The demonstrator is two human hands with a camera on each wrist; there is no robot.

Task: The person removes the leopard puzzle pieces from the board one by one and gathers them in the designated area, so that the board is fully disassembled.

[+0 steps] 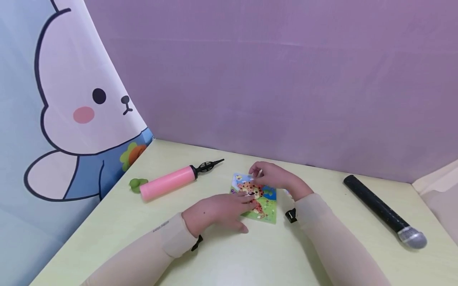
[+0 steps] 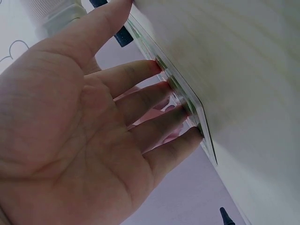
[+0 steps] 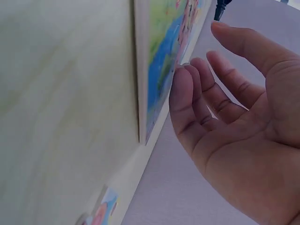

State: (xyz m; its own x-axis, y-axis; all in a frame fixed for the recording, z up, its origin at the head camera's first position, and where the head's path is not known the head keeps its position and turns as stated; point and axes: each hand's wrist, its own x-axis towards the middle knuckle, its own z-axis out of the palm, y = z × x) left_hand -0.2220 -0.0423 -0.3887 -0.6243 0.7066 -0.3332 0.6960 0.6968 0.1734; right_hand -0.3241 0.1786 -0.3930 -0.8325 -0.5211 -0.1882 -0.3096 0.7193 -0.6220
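Note:
A flat picture board (image 1: 269,214), printed with a spotted leopard cub on grass and blue sky, lies on the table. My left hand (image 1: 225,209) rests on its left part, fingers spread and fairly straight. In the left wrist view, those fingertips (image 2: 161,87) press on the board's face near its edge. My right hand (image 1: 273,176) hovers over the board's upper right side. The right wrist view shows its fingers (image 3: 181,91) loosely curved close over the blue part of the board (image 3: 161,70), with nothing seen between thumb and fingers.
A small colourful printed piece (image 3: 108,202) lies beside the board, mostly hidden by my right wrist in the head view. Left stand a pink hand pump (image 1: 168,182) and a small green toy (image 1: 137,184). A black microphone (image 1: 379,206) lies right. A purple backdrop (image 1: 279,87) rises behind.

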